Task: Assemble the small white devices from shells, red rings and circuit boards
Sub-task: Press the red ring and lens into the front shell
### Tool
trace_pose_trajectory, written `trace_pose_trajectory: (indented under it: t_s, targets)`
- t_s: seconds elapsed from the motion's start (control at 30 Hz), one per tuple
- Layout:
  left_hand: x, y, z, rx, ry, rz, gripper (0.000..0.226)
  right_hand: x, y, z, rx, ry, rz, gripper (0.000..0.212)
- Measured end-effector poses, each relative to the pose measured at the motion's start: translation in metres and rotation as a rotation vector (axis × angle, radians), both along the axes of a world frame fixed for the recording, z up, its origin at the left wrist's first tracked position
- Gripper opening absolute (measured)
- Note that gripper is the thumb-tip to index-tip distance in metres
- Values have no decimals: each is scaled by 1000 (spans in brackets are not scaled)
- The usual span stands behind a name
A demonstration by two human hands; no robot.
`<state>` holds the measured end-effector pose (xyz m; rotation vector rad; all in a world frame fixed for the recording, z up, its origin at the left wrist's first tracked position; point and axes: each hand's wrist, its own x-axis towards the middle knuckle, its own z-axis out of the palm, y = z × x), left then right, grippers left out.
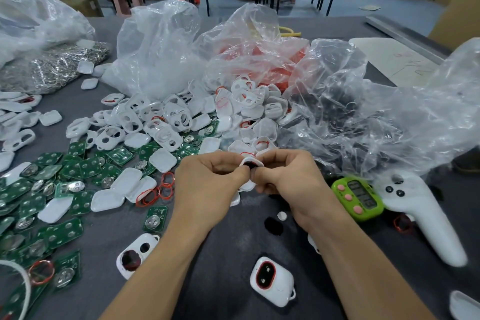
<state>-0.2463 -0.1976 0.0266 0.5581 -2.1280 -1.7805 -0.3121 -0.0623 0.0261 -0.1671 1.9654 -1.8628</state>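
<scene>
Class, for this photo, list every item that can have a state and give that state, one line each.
left hand, gripping the held shell
right hand, pinching the same shell
held shell, lifted off the table, dark part in its opening
near device, face up, red ring fitted
loose red rings, unfitted, on the table
green timer, face up, display unreadable

Two hands in shot, left hand [207, 179] and right hand [288, 176], both pinching one white shell [251, 161]. On the bench [223, 254] near me I count two part-built devices [271, 280], one green timer [359, 197], one white controller [420, 213]. Four clear bags [155, 41] behind; loose shells [181, 114] and circuit boards [65, 171] pile past counting.
</scene>
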Motion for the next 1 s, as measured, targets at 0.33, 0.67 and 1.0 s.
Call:
trace_pose_trajectory:
  t_s: [0.33, 0.67, 1.0]
  targets:
    - [0, 4, -1, 10, -2, -74, 20, -2, 3, 2, 135, 46, -40, 18]
    - [1, 1, 2, -50, 33, 52, 28, 11, -7, -2, 105, 283, -102, 13]
    - [0, 6, 3, -5, -16, -51, 31, 9, -2, -4, 164, 319, -216, 8]
